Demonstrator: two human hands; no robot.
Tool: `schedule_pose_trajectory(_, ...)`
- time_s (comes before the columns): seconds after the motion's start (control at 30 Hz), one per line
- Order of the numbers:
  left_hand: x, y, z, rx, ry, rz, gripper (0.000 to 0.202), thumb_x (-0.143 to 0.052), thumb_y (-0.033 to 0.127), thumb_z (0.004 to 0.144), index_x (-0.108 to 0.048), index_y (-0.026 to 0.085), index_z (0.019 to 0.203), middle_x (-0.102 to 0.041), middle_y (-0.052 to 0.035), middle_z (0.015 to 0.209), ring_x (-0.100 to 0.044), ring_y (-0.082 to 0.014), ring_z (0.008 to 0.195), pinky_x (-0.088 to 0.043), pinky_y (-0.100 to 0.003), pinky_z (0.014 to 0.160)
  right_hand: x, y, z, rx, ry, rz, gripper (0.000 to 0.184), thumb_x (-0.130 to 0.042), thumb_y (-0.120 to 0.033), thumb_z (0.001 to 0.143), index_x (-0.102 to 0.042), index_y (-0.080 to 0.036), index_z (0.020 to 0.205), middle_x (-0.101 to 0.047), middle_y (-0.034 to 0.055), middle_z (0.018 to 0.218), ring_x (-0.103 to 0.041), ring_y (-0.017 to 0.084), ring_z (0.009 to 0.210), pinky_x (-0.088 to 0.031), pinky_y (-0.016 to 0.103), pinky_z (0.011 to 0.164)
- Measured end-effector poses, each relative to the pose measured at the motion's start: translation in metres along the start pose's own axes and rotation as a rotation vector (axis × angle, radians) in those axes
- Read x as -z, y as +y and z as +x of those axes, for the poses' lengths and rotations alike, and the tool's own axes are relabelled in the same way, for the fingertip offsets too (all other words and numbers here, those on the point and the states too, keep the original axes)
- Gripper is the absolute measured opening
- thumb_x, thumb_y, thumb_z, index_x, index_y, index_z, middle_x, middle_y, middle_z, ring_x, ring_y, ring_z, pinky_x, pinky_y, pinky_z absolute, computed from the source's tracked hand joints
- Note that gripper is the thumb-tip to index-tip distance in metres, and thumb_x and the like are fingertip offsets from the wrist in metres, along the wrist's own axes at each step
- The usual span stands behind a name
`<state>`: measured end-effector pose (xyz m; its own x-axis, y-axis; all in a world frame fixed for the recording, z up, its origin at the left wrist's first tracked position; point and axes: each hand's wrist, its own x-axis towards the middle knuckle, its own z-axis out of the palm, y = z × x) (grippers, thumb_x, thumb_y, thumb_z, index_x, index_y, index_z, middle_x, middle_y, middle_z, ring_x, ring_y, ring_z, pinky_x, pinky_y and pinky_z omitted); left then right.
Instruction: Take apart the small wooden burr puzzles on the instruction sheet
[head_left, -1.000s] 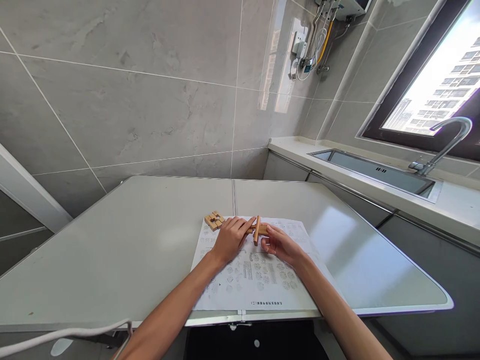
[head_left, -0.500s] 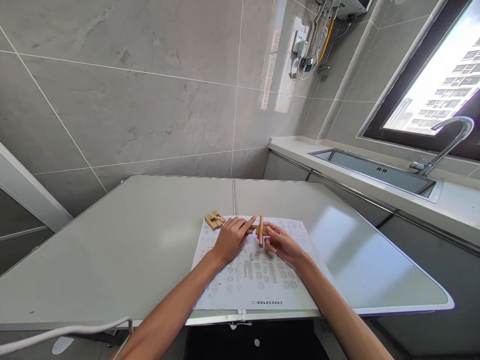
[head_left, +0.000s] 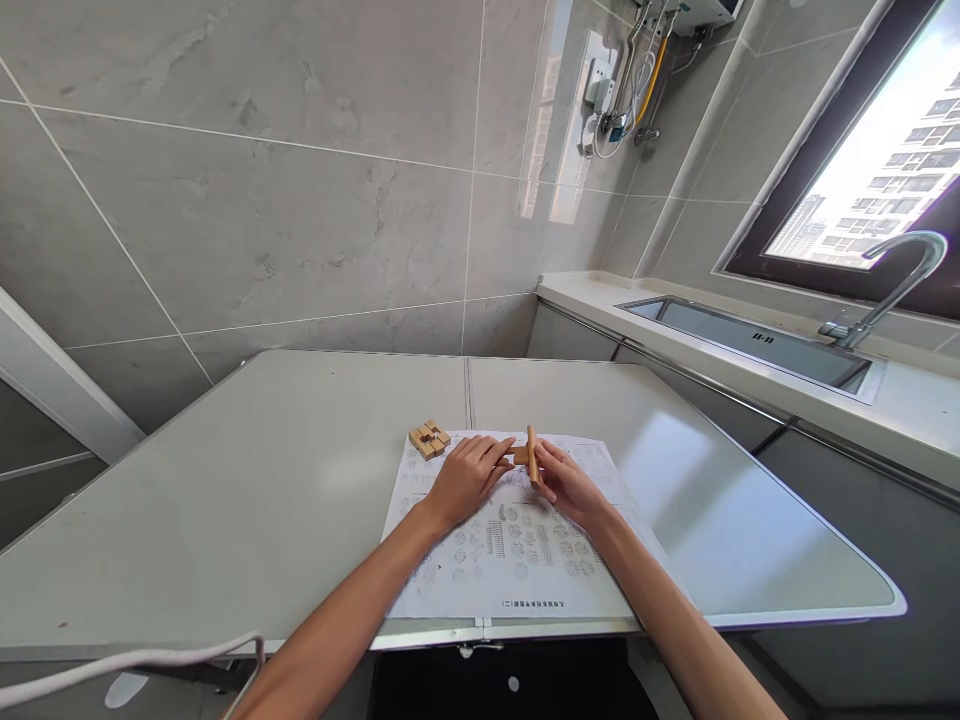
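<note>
Between my two hands is a small wooden puzzle assembly [head_left: 532,458], its long bar standing roughly crosswise to a shorter piece. My right hand [head_left: 568,482] pinches it from the right, with thumb and fingers around the crossing. From the left, the fingertips of my left hand [head_left: 471,478] close on the end of the shorter wooden piece [head_left: 517,455]. Under both hands lies a printed instruction sheet [head_left: 480,590] with rows of small diagrams. A cluster of wooden puzzle blocks [head_left: 429,440] rests by the sheet's upper left corner, just beyond my left hand.
The sheet lies on a pale folding table [head_left: 225,530] with a seam down its middle. A white cable [head_left: 135,662] crosses the near left edge. To the right are a counter with a sink [head_left: 742,340] and a faucet [head_left: 892,290]. A tiled wall [head_left: 300,220] stands behind.
The wooden assembly has shifted slightly right and its long bar now leans a little. My right hand's fingers have closed more tightly around it. The block cluster has stayed put.
</note>
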<state>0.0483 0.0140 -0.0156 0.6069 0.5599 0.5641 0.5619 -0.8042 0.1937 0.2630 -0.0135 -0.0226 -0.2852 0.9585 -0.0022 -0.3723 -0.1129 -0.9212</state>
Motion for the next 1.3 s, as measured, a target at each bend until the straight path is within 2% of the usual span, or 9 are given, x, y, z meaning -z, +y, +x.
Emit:
schedule_pose_trajectory(0.17, 0.0004, 0.0001, 0.0, 0.019, 0.004, -0.005, 0.038, -0.039, 0.031, 0.11, -0.054, 0.023, 0.143, -0.071, -0.0088, 0.111, -0.068, -0.0242, 0.103, -0.054, -0.042, 0.09, -0.0021, -0.004, 0.0008, -0.004, 0.012, 0.044, 0.037, -0.08, -0.05, 0.084, -0.069, -0.02, 0.102, -0.058, -0.002, 0.07, -0.04, 0.008, 0.049, -0.032, 0.024, 0.045)
schedule_pose_trajectory(0.3, 0.001, 0.001, -0.0002, 0.015, -0.013, -0.016, 0.037, -0.039, 0.03, 0.11, -0.054, 0.023, 0.143, -0.071, -0.0086, 0.111, -0.068, -0.0241, 0.103, -0.053, -0.041, 0.09, 0.0002, -0.0028, 0.0003, -0.001, 0.014, 0.038, 0.037, -0.08, -0.048, 0.084, -0.068, -0.021, 0.107, -0.059, -0.0028, 0.066, -0.041, 0.008, 0.047, -0.031, 0.024, 0.046)
schedule_pose_trajectory(0.63, 0.0028, 0.0015, 0.0002, 0.005, -0.041, -0.046, 0.036, -0.039, 0.029, 0.109, -0.053, 0.021, 0.141, -0.07, -0.0094, 0.115, -0.066, -0.0252, 0.105, -0.052, -0.042, 0.091, 0.0013, -0.0015, -0.0036, 0.04, -0.034, -0.079, 0.045, -0.076, -0.057, 0.087, -0.062, -0.024, 0.114, -0.046, -0.0095, 0.043, -0.026, 0.008, 0.038, -0.024, 0.024, 0.046)
schedule_pose_trajectory(0.83, 0.0011, -0.0004, -0.0006, 0.008, -0.038, -0.045, 0.037, -0.039, 0.029, 0.109, -0.052, 0.022, 0.143, -0.07, -0.0088, 0.115, -0.066, -0.0247, 0.105, -0.052, -0.042, 0.092, 0.0031, 0.0008, -0.0034, 0.08, -0.004, -0.097, 0.042, -0.074, -0.055, 0.089, -0.06, -0.025, 0.114, -0.038, -0.0119, 0.038, -0.019, 0.008, 0.04, -0.021, 0.025, 0.047)
schedule_pose_trajectory(0.9, 0.001, -0.0003, -0.0005, 0.011, -0.033, -0.046, 0.036, -0.039, 0.029, 0.11, -0.053, 0.022, 0.142, -0.07, -0.0087, 0.115, -0.066, -0.0246, 0.106, -0.052, -0.042, 0.092, 0.0044, 0.002, -0.0021, 0.07, 0.003, -0.083, 0.04, -0.075, -0.054, 0.088, -0.06, -0.025, 0.112, -0.038, -0.0118, 0.04, -0.019, 0.008, 0.04, -0.019, 0.025, 0.047)
schedule_pose_trajectory(1.07, 0.0017, 0.0022, -0.0002, 0.021, -0.014, -0.071, 0.035, -0.045, 0.038, 0.109, -0.055, 0.023, 0.138, -0.072, -0.0075, 0.113, -0.067, -0.0248, 0.104, -0.052, -0.042, 0.091, 0.0061, 0.0008, 0.0007, 0.037, 0.019, 0.022, 0.034, -0.077, -0.048, 0.086, -0.062, -0.024, 0.106, -0.054, -0.0059, 0.059, -0.027, 0.007, 0.041, -0.021, 0.025, 0.045)
schedule_pose_trajectory(1.3, 0.0012, 0.0021, -0.0005, 0.033, -0.007, -0.082, 0.032, -0.046, 0.039, 0.108, -0.057, 0.022, 0.133, -0.072, -0.0071, 0.109, -0.068, -0.0249, 0.102, -0.053, -0.042, 0.088, 0.0052, -0.0026, 0.0011, 0.04, -0.008, 0.081, 0.021, -0.069, -0.035, 0.087, -0.067, -0.021, 0.102, -0.052, -0.0036, 0.06, -0.029, 0.008, 0.045, -0.022, 0.026, 0.046)
